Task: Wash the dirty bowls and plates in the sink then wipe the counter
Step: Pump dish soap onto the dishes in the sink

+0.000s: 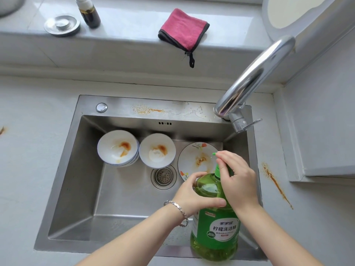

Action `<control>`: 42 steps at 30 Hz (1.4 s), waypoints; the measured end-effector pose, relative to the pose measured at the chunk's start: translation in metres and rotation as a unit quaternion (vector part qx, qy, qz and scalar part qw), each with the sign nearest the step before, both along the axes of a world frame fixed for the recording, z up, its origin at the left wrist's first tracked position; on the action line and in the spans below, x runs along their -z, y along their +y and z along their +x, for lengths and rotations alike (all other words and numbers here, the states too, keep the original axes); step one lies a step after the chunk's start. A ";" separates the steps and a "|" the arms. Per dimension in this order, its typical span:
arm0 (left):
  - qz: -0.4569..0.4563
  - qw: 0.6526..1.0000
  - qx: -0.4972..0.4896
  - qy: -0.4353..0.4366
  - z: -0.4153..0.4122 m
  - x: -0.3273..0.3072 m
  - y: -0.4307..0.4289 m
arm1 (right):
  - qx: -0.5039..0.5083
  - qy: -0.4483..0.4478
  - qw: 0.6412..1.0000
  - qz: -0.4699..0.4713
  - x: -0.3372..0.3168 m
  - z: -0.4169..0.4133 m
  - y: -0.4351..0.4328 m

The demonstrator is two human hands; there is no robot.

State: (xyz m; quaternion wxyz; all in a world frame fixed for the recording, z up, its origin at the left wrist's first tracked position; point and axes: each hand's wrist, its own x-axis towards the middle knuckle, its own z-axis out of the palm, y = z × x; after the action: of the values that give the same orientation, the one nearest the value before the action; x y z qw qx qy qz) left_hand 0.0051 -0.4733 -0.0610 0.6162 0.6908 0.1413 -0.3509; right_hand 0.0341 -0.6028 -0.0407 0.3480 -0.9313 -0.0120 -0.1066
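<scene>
Plate (192, 157) just beyond right hand (238, 181), left hand (192, 194) gripping detergent bottle (217, 233)

Home kitchen, by the look of it. Stainless sink (80, 169) set into a pale bench (28, 169), w/ a chrome swivel tap (255, 73) at its back right corner and a round strainer (163, 177) in the basin floor. In the basin: a stack of white bowls (115, 150), a single white bowl (157, 152) and a flower-pattern plate (192, 156), all w/ orange-brown sauce smears. Green dish-soap bottle (215, 227) w/ pump at the sink's front edge. Sill (124, 22) behind carries a folded pink cloth (182, 27), a metal sink plug (61, 25) and a small dark sauce bottle (90, 14). Sauce streaks (276, 185) on the bench, L & R. Household crockery and cleaning stuff throughout.
</scene>
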 end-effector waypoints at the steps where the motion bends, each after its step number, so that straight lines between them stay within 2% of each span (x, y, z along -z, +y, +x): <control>1: 0.005 1.000 -0.005 -0.004 -0.001 0.001 0.000 | -0.004 0.004 1.000 0.013 -0.002 0.002 -0.001; 9: 0.015 0.999 -0.037 -0.030 -0.013 -0.006 0.040 | -0.073 0.013 0.995 0.066 -0.021 0.005 0.027; 14: 0.023 0.999 -0.022 -0.031 -0.007 -0.013 0.103 | -0.053 0.000 0.993 0.105 -0.018 0.007 0.081; 20: 0.066 0.997 0.022 -0.023 0.005 -0.003 0.155 | -0.014 -0.013 0.996 0.089 -0.004 0.006 0.133; 28: 0.045 0.997 0.057 0.010 0.015 0.013 0.163 | 0.004 0.003 1.000 0.014 0.007 0.017 0.146; 42: 0.020 0.997 0.057 0.045 0.026 0.036 0.168 | 0.012 0.034 0.999 -0.009 0.032 0.022 0.156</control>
State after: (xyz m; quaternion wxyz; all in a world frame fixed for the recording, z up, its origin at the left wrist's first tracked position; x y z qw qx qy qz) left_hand 0.0306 -0.3052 -0.0975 0.5741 0.6938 0.1363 -0.4129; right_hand 0.0562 -0.4464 -0.0727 0.3386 -0.9376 0.0098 -0.0784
